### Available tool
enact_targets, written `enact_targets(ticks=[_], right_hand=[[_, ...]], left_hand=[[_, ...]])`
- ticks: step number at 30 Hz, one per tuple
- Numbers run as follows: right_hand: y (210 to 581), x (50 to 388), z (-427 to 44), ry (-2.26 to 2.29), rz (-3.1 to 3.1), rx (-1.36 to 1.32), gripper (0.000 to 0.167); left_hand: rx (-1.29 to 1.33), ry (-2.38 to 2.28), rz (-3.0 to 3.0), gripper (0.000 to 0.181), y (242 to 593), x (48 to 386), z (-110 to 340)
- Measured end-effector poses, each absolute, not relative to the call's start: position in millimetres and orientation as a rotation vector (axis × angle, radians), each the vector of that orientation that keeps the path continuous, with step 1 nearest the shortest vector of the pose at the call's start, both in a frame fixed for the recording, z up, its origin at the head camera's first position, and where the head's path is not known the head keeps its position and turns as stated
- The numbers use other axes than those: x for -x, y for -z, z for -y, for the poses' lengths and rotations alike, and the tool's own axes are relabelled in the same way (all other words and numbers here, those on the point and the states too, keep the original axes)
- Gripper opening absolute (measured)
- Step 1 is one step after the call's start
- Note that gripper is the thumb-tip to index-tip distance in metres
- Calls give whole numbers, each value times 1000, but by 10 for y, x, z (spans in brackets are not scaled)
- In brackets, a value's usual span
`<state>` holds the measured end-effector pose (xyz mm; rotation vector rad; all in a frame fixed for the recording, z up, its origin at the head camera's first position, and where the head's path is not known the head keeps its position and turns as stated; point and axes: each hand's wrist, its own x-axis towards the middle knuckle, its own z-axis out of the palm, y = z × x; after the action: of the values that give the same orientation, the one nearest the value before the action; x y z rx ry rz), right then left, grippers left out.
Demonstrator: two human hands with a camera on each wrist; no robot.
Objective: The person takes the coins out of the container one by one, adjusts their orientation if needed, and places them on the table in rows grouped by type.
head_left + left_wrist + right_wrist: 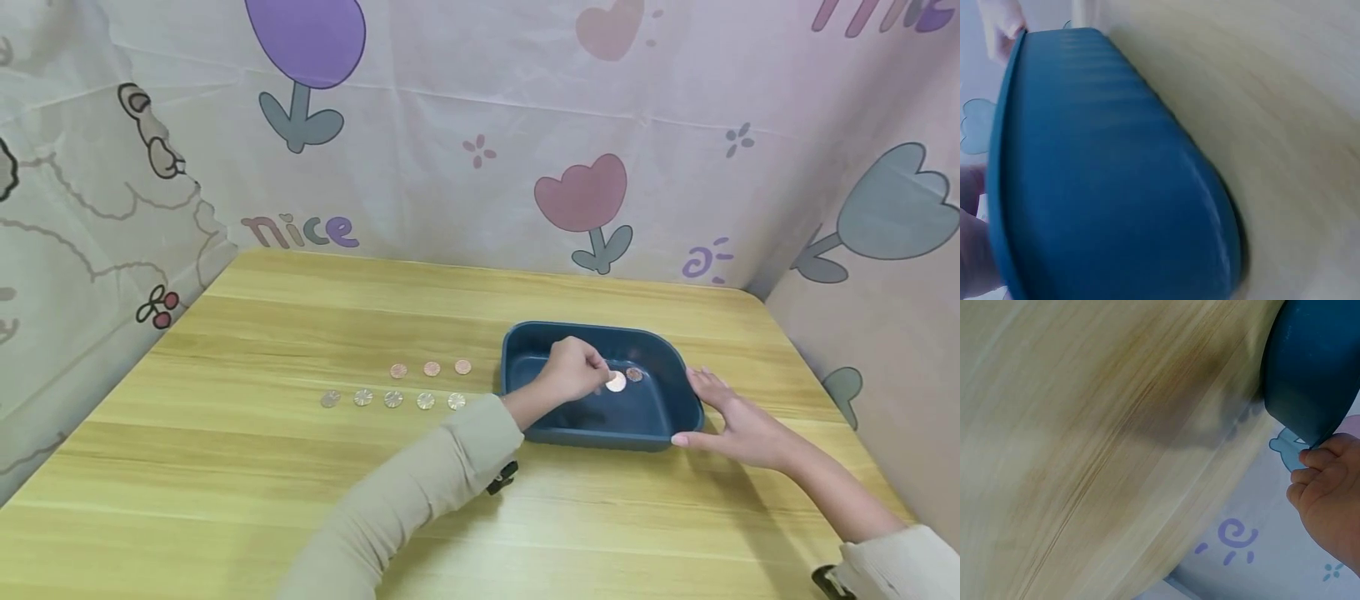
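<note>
My left hand (573, 369) reaches over the blue plastic bin (600, 436) and pinches a shiny coin (617, 382) at its fingertips. A darker, copper-coloured coin (634, 375) lies on the bin floor just right of it. At the bin's right end, my right hand (738, 425) holds the rim, thumb at the near corner and fingers on the end wall. The right wrist view shows those fingers (1319, 459) bent at the rim. In the left wrist view the bin's outer wall (1104, 156) hides most of the left hand (975, 244).
Left of the bin, three copper-coloured coins (432, 368) form a row on the wooden table (247, 467). Nearer lies a row of several silvery coins (393, 399). A printed cloth (450, 167) hangs behind the table and along both sides.
</note>
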<state>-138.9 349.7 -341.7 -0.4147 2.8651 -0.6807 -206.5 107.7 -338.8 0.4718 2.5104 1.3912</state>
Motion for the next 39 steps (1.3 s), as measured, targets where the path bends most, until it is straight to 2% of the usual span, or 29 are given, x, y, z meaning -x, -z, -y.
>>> enact_targets(ticks=[17, 26, 39], right_hand=[[3410, 1373, -3507, 724, -2841, 415, 101], [3409, 1387, -3501, 715, -2843, 422, 101], [3392, 1384, -3494, 710, -2843, 430, 101]], left_hand=[[-451, -1531, -2513, 15, 3252, 2098, -242], [-362, -1566, -2556, 20, 3293, 2141, 291], [-218, -1504, -2632, 19, 3413, 2142, 924]])
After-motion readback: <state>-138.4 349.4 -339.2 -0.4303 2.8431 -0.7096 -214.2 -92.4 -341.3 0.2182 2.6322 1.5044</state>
